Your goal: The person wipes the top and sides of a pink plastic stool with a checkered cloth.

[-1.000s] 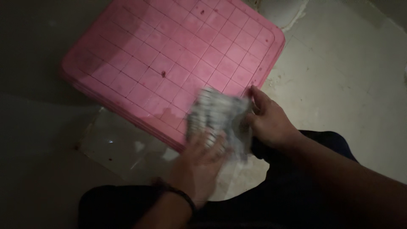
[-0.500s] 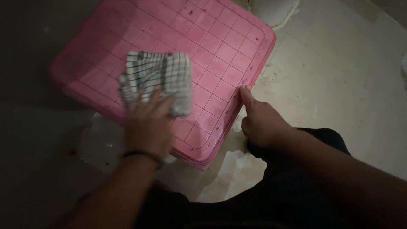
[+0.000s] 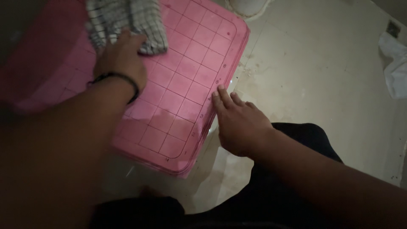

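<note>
Floor (image 3: 322, 76): pale, stained tile, spreading out to the right of my right hand and running under everything else

Pink board (image 3: 186, 80): large, flat, rounded corners, scored into a grid of squares; it lies on the floor beneath my left hand and just left of my right hand, with a wet-looking darker patch on the squares between my two hands

My dark trousers (image 3: 296, 140): below and behind my right hand, at the near edge of view

White crumpled cloth or paper (image 3: 394, 63): on the floor well apart from both hands, far off to the right of my right hand

Checked cloth (image 3: 140, 21): grey-and-white, bunched, lying on the far part of the pink board, directly under and ahead of my left fingertips

My right hand (image 3: 241, 123): fingers together and stretched flat, palm down, holding nothing; the fingertips touch the right rim of the pink board

My left hand (image 3: 121, 59): palm down, fingers spread over the near edge of the checked cloth and pressing it onto the board rather than closed around it

Black band (image 3: 127, 82): thin, round my left wrist, just behind the hand
</note>
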